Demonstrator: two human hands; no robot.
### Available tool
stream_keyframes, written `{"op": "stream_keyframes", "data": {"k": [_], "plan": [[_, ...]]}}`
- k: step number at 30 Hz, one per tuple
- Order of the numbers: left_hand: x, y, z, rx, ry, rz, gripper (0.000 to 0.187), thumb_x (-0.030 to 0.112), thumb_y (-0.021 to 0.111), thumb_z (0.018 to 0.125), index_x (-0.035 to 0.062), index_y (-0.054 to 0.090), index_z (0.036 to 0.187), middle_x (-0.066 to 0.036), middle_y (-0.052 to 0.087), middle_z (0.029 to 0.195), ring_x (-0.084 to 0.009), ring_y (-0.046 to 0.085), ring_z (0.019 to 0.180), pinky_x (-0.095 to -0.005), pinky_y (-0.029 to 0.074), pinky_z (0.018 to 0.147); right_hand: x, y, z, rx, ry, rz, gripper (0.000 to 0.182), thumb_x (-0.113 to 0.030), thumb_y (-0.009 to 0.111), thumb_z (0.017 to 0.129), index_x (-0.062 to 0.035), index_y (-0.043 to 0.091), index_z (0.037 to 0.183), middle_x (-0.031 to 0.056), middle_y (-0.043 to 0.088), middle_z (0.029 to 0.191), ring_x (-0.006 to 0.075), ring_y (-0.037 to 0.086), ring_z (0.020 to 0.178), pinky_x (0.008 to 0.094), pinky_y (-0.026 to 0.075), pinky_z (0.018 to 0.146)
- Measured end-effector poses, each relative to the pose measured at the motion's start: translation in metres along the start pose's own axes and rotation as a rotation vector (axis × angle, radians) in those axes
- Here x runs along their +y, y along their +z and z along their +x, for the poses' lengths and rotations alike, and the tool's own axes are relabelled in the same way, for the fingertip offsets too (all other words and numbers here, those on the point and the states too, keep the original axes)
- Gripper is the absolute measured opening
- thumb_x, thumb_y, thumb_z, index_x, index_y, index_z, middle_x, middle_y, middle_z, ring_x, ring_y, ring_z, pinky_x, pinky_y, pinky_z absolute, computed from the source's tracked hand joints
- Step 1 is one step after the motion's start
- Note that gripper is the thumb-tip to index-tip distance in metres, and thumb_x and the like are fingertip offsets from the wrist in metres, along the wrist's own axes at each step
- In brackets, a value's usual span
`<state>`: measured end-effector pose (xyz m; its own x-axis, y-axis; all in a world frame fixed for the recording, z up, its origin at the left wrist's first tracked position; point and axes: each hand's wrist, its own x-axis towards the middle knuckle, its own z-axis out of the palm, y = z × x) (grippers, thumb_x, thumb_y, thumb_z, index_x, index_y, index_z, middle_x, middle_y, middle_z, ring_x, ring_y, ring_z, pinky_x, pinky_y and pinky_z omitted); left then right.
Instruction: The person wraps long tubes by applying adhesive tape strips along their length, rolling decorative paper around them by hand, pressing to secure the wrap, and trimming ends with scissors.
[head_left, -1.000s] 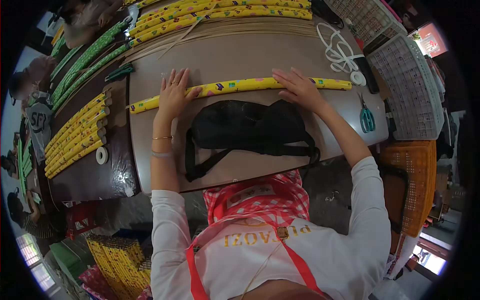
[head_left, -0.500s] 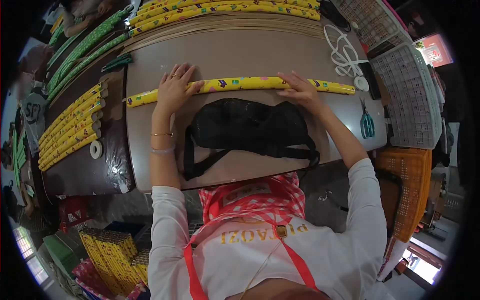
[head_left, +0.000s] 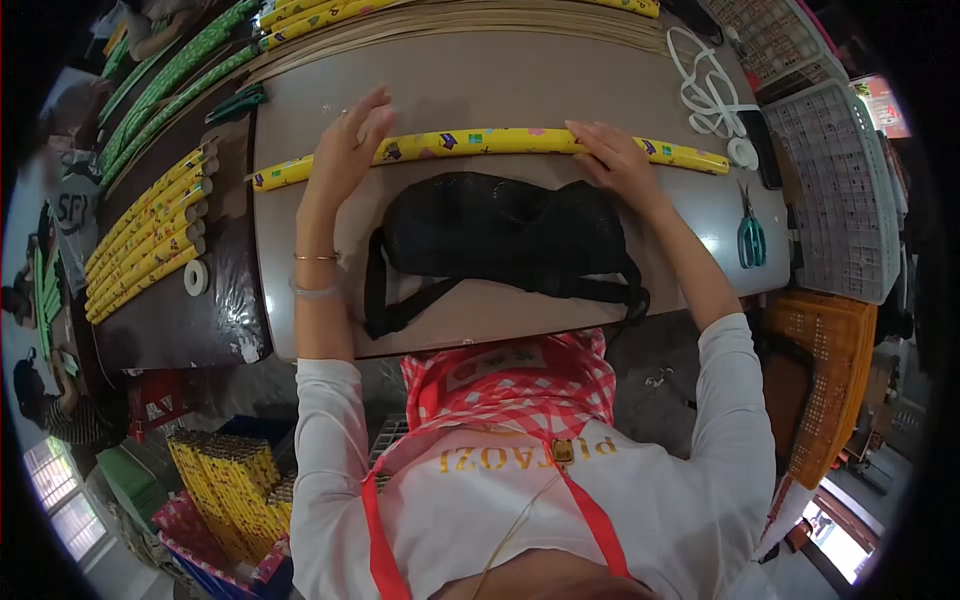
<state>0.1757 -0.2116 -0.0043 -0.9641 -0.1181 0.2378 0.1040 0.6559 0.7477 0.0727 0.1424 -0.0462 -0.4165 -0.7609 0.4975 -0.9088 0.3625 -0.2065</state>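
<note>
A long yellow patterned roll (head_left: pixel 470 143) lies across the table. My left hand (head_left: pixel 350 150) is at its left part, tilted on edge with the fingers raised and apart from the thumb. Over the right part of the roll rests my right hand (head_left: pixel 615 160), fingers stretched out. Neither hand grips the roll. Between my forearms, nearer my body, is a black bag (head_left: pixel 505 228) with straps. Teal scissors (head_left: pixel 751 240) lie to the right, below a white tape roll (head_left: pixel 743 153) and a white cord (head_left: pixel 708 90).
Several yellow rolls (head_left: pixel 150 235) and another tape roll (head_left: pixel 196 277) are on the left. Green rolls (head_left: pixel 185 75) and thin brown strips (head_left: pixel 450 38) lie at the back. White baskets (head_left: pixel 835 185) and an orange crate (head_left: pixel 825 380) stand on the right. Other people are at the far left.
My left hand has lifted its fingers off the roll and turned on edge. My right hand's fingers have drawn closer together on the roll. The view has shifted slightly.
</note>
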Motion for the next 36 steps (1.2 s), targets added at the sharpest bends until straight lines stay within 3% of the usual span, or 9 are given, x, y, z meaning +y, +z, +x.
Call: {"op": "stream_keyframes", "data": {"k": [1,2,4,6,9,14,24,27,36], "plan": [[0.003,0.007,0.008,0.042,0.177,0.073,0.037,0.03,0.059,0.086,0.0058,0.058,0.114,-0.015,0.063,0.106,-0.0319,0.06,0.097,-0.0364,0.048,0.079,-0.003,-0.001,0.0,0.006,0.055,0.014,0.05,-0.01,0.064,0.078,-0.0115,0.048,0.126,0.0033,0.057,0.119,0.0243,0.056,0.104,0.0355,0.043,0.091],[0.013,0.017,0.015,0.035,0.171,0.082,0.037,0.03,0.059,0.086,0.0058,0.058,0.114,-0.015,0.063,0.106,-0.0319,0.06,0.097,-0.0364,0.048,0.079,-0.005,-0.002,0.0,0.005,0.106,0.028,0.055,-0.009,0.065,0.077,-0.0123,0.044,0.129,0.0037,0.058,0.116,0.0253,0.056,0.103,0.0356,0.044,0.091],[0.044,0.04,0.033,-0.278,0.146,0.111,0.038,0.035,0.053,0.09,0.0055,0.059,0.113,-0.013,0.064,0.106,-0.0263,0.061,0.098,-0.035,0.047,0.082,-0.005,-0.002,0.001,0.016,0.119,0.102,0.064,-0.008,0.066,0.076,-0.0133,0.038,0.133,0.0038,0.058,0.117,0.0268,0.056,0.102,0.0367,0.044,0.089],[0.069,0.075,0.05,-0.415,0.271,0.373,0.043,0.042,0.054,0.087,0.0046,0.062,0.106,-0.016,0.064,0.098,-0.0307,0.062,0.091,-0.0363,0.048,0.077,-0.004,0.0,-0.003,0.009,0.181,0.117,0.067,-0.007,0.067,0.074,-0.0137,0.036,0.134,0.0042,0.058,0.116,0.0273,0.056,0.101,0.0372,0.045,0.087],[0.083,0.117,0.066,-0.535,0.226,0.499,0.049,0.05,0.056,0.083,0.0049,0.064,0.101,-0.018,0.064,0.088,-0.0355,0.061,0.081,-0.0389,0.048,0.07,0.002,0.005,-0.006,0.03,0.167,0.063,0.067,-0.008,0.066,0.075,-0.0149,0.036,0.134,0.0044,0.059,0.113,0.0269,0.057,0.099,0.037,0.045,0.085],[0.072,0.139,0.083,-0.761,0.068,0.289,0.053,0.051,0.062,0.079,-0.0001,0.065,0.094,-0.015,0.062,0.071,-0.0225,0.059,0.064,-0.034,0.046,0.061,0.004,0.005,-0.004,0.056,0.094,0.056,0.066,-0.01,0.065,0.077,-0.0168,0.035,0.135,0.0048,0.059,0.111,0.0256,0.057,0.098,0.0367,0.046,0.085],[0.075,0.134,0.076,-0.688,-0.062,0.164,0.045,0.041,0.066,0.078,-0.0007,0.066,0.095,-0.012,0.064,0.083,-0.017,0.059,0.074,-0.0287,0.047,0.067,0.007,0.012,-0.011,0.116,0.067,0.034,0.065,-0.015,0.063,0.081,-0.0211,0.032,0.138,0.0049,0.059,0.113,0.0234,0.058,0.101,0.0367,0.047,0.086],[0.067,0.136,0.077,-0.659,-0.084,0.068,0.047,0.04,0.07,0.07,-0.0008,0.067,0.094,-0.015,0.066,0.087,-0.0206,0.063,0.08,-0.0306,0.048,0.073,0.008,0.014,-0.013,0.106,0.076,0.028,0.065,-0.016,0.063,0.081,-0.0214,0.032,0.138,0.005,0.059,0.113,0.0233,0.058,0.1,0.0368,0.047,0.085],[0.059,0.129,0.083,-0.779,-0.06,0.018,0.042,0.031,0.066,0.081,0.0013,0.062,0.11,-0.01,0.064,0.1,-0.0163,0.058,0.091,-0.0268,0.045,0.081,0.006,0.014,-0.012,0.037,0.13,0.047,0.065,-0.02,0.062,0.082,-0.0214,0.03,0.139,-0.0008,0.056,0.12,0.0222,0.055,0.106,0.0358,0.045,0.09]]}}
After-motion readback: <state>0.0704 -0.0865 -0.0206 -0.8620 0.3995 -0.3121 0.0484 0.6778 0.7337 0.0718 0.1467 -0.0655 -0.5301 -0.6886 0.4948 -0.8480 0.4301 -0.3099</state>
